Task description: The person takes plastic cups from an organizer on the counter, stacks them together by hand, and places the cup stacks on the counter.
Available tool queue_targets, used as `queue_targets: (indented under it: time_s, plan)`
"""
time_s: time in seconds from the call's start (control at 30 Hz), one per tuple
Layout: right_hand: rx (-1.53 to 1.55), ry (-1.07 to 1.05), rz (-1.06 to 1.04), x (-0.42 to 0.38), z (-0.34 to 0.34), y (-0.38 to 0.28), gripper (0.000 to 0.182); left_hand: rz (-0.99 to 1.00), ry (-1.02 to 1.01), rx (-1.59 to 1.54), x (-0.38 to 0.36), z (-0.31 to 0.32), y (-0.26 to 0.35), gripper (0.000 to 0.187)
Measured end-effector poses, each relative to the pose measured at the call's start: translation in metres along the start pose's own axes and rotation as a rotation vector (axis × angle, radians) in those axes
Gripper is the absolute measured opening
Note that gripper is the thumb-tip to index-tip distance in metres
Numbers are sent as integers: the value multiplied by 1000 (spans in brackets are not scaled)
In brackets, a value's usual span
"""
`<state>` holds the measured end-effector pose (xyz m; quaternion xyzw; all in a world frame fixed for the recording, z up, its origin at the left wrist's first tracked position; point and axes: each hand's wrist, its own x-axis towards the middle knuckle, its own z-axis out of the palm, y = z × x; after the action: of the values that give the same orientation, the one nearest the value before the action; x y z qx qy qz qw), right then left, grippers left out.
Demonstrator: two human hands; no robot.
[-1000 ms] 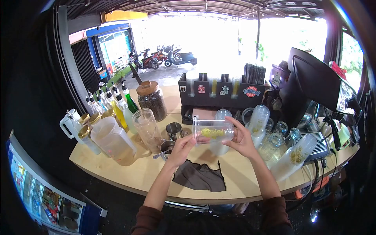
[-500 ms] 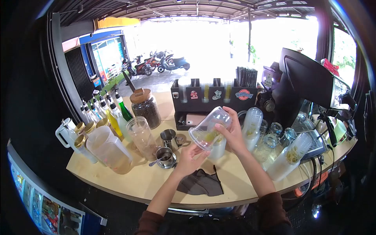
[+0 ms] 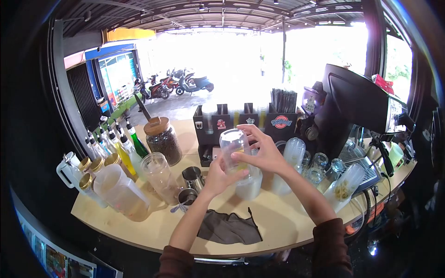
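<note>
A clear plastic cup (image 3: 233,144) with yellow print is held upside down, base up, between both my hands. My right hand (image 3: 263,155) has its fingers round the right side, thumb across the front. Curved along the lower left side is my left hand (image 3: 218,176), its thumb pointing right. Just below, a stack of upturned plastic cups (image 3: 249,187) stands on the wooden counter (image 3: 278,227); the held cup overlaps the top of the stack in this view. A dark cloth (image 3: 229,227) lies in front of the stack.
Left of my hands are metal pitchers (image 3: 192,176), a tall clear container (image 3: 158,173), a plastic jug (image 3: 121,194) and a coffee-bean jar (image 3: 163,141). On the right stand more cup stacks (image 3: 345,185), glasses (image 3: 320,161) and a coffee machine. A black organiser (image 3: 278,121) with straws sits behind.
The cup has swung from tilted to upside down and moved left, over the stack. My left hand now lies along its side instead of under the rim. The head view has shifted slightly.
</note>
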<state>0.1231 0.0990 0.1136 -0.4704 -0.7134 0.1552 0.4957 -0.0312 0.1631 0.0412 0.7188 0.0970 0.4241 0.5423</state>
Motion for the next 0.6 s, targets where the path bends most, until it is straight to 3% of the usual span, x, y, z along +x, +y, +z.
queue_targets:
  time_s: [0.27,0.33,0.47,0.6]
  plan:
    - [-253,135,-149,57,-23,-10,70,228,184,49,33,-9,-25,98]
    - [-271,324,-223,86,-33,3,66,166,292,17,36,-13,-44,102]
    - [-471,431,-283,139,-47,40,64,47,81,255,29,-2,-86,101]
    - [-430,391,-154,182,-50,88,65,-161,-60,130,24,7,-89,87]
